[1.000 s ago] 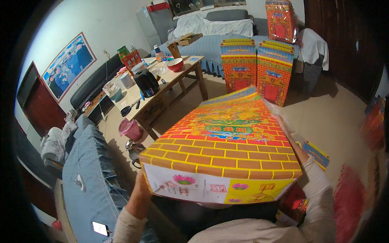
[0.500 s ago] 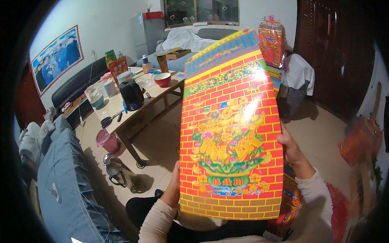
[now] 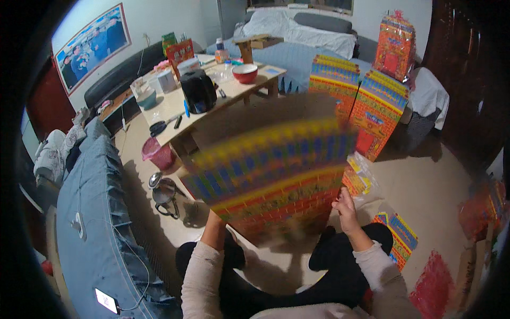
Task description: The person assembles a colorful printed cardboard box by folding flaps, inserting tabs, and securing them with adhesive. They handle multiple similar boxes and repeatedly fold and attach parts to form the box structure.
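Observation:
A large printed cardboard panel (image 3: 276, 199), red brick pattern with a blue-and-yellow roof band on top, is held up before me between both hands. It is blurred by motion and its top tilts away. My left hand (image 3: 214, 229) is at its left edge, its fingers mostly hidden behind the panel. My right hand (image 3: 346, 211) grips the right edge. Similar panels (image 3: 378, 117) stand upright beyond it at the right. Smaller printed pieces (image 3: 404, 238) lie on the floor by my right knee, and a clear plastic bag (image 3: 364, 178) with printed pieces lies behind my right hand.
A wooden table (image 3: 265, 80) at the left carries a black appliance (image 3: 198, 91), a red bowl (image 3: 245, 74) and scissors (image 3: 158, 128). A metal kettle (image 3: 169, 196) and a pink basket (image 3: 158, 153) stand on the floor. A blue-covered sofa (image 3: 90, 223) holds a phone (image 3: 108, 301).
The panel has come down and its top has tipped away from me, with both hands still at its edges. My view has shifted lower, showing my legs and the standing panels.

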`<state>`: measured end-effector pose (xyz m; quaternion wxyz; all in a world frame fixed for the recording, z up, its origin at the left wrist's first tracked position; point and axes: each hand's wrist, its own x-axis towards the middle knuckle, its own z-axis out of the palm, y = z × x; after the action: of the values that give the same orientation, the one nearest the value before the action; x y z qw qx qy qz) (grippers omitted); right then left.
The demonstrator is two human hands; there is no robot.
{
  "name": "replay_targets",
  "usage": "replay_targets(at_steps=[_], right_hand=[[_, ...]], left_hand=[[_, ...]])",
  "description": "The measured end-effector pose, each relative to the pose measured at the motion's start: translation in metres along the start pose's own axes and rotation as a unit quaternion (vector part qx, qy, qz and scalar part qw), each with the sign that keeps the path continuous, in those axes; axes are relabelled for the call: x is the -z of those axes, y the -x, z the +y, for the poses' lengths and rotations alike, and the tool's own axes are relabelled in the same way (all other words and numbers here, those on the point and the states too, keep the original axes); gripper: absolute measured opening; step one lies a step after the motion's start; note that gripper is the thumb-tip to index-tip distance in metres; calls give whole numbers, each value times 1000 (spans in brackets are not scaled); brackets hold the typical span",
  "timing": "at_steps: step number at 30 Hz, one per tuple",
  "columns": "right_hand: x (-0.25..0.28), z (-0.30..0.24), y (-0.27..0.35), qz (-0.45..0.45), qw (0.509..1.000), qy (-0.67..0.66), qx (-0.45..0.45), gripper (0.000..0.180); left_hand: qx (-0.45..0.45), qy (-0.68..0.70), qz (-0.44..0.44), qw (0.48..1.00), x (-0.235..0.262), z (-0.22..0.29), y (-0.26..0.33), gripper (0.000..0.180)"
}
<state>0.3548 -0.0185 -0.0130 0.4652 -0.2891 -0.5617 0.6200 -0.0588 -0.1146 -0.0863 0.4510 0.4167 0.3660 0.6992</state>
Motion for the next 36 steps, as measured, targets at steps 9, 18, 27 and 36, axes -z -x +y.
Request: replay_targets(at_steps=[9,18,27,36], right_hand=[[-8,-6,2,42,998,-43,2,60],[25,-45,-16,-10,995,89,37,34],[26,-107,-112,26,935,347,72,38],[-23,-99,-225,-22,970,198,139,44]], left_hand=[[96,172,130,972,-66,42,15,54],[-10,-104,181,978,-50,73,-5,29],[-157,-194,260,933,-109,113,0,12],[-384,-486,295,727,-161,123,40,7]])
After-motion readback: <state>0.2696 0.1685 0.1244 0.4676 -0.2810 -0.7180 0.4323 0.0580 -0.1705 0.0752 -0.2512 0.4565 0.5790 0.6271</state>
